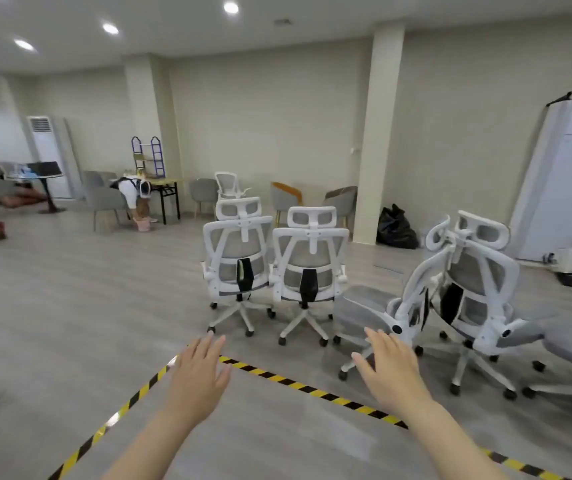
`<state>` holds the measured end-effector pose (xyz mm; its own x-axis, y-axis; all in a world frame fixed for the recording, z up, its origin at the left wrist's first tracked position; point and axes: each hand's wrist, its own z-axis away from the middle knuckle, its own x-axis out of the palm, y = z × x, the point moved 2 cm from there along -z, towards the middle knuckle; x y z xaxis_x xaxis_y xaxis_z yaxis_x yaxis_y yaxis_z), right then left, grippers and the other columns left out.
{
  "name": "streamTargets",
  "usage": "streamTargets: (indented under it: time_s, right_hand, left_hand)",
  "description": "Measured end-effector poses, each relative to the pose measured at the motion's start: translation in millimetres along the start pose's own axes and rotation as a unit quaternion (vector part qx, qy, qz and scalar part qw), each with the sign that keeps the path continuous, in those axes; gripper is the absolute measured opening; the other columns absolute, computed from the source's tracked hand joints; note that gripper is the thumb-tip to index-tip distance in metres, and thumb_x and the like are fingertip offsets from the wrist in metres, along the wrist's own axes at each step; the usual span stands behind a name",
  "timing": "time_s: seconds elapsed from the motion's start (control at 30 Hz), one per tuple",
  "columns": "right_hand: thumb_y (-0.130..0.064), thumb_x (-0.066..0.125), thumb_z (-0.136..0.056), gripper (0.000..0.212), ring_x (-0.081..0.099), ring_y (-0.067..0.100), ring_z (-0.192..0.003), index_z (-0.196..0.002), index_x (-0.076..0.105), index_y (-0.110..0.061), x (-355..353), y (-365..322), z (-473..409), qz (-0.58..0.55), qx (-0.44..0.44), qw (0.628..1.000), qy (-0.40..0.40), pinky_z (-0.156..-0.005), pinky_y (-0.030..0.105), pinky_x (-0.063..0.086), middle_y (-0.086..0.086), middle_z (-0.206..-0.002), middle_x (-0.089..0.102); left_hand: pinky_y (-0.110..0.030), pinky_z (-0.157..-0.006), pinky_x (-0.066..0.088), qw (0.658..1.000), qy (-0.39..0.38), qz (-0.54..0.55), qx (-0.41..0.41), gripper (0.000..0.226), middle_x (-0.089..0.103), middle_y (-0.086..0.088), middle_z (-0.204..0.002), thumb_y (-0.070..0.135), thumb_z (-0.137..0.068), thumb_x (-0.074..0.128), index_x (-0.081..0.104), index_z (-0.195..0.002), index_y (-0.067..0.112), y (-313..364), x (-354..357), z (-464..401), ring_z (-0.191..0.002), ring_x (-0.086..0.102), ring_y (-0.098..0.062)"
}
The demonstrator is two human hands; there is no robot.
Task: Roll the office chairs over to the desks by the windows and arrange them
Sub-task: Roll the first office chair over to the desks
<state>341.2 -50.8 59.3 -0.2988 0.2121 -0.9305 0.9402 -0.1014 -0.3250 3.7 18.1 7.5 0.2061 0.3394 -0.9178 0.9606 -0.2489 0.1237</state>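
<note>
1. Head camera view of a large office room with pale walls and grey wood-look flooring; a person's two bare forearms reach forward from the bottom edge.
2. Left hand (198,370) is flat, palm down, fingers straight and close together, holding nothing.
3. Right hand (390,367) is likewise flat with fingers straight and slightly spread, also holding nothing.
4. Both hands hover above a line of yellow-and-black striped floor tape (312,389), well short of any chair.
5. Ahead stand two white-framed office chairs with grey mesh backs and headrests, side by side with backs to the camera: the left-hand chair (237,263) and the middle chair (308,268).
6. To the right, near the right hand, two more white-and-grey mesh chairs (464,289) stand bunched together, turned at an angle.
7. A black rubbish bag (395,226) sits against a pillar behind them.
8. No desks or windows appear in view.
9. Judged step: approaching the chairs, none grasped yet.
10. Next move likely calls for closing the gap, gripping a backrest frame, and steering its castors clear of neighbouring bases.
</note>
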Motion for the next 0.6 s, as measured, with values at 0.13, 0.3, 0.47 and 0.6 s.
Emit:
streamTargets:
  time_s: [0.13,0.3,0.47,0.6]
  right_hand:
    - [-0.053,0.031,-0.100,0.063,0.010,0.023,-0.150,-0.154,0.019,-0.024,6.7,-32.4,-95.6,0.004,-0.050,0.999,0.016,-0.123,0.044,0.009,0.000,-0.162,0.020]
    - [-0.055,0.029,-0.099,0.064,0.011,0.024,-0.150,-0.154,0.018,-0.024,33.8,-51.6,-228.9,0.012,-0.099,0.995,0.027,-0.123,0.044,0.008,0.003,-0.161,0.020]
    - [-0.055,0.032,-0.099,0.064,0.011,0.023,-0.149,-0.153,0.021,-0.023,58.2,-75.4,-364.3,-0.013,-0.127,0.992,0.017,-0.122,0.046,0.011,0.001,-0.160,0.023]
    - [-0.053,0.031,-0.100,0.063,0.006,0.024,-0.150,-0.154,0.019,-0.022,72.4,-98.6,-454.3,0.000,-0.146,0.989,0.021,-0.122,0.043,0.004,0.004,-0.162,0.017]
  left_hand:
    - [-0.046,-0.108,0.035,0.998,0.029,0.030,-0.043,0.076,0.042,-0.008,-0.150,0.057,-0.084,0.019,0.047,-0.142,0.017,-25.1,-6.7,-74.4,-0.140,0.037,-0.030]
    - [-0.046,-0.112,0.028,0.996,0.057,0.031,-0.058,0.075,0.038,-0.008,-0.153,0.056,-0.085,0.019,0.045,-0.144,0.017,-42.7,20.9,-175.4,-0.142,0.032,-0.029]
    - [-0.043,-0.115,0.021,0.994,0.044,0.045,-0.089,0.077,0.030,-0.003,-0.157,0.059,-0.084,0.014,0.037,-0.148,0.021,-62.9,60.2,-279.2,-0.146,0.023,-0.025]
    - [-0.042,-0.117,0.019,0.992,0.052,0.041,-0.109,0.077,0.028,-0.002,-0.158,0.059,-0.085,0.014,0.034,-0.149,0.021,-97.0,80.0,-358.7,-0.147,0.020,-0.024]
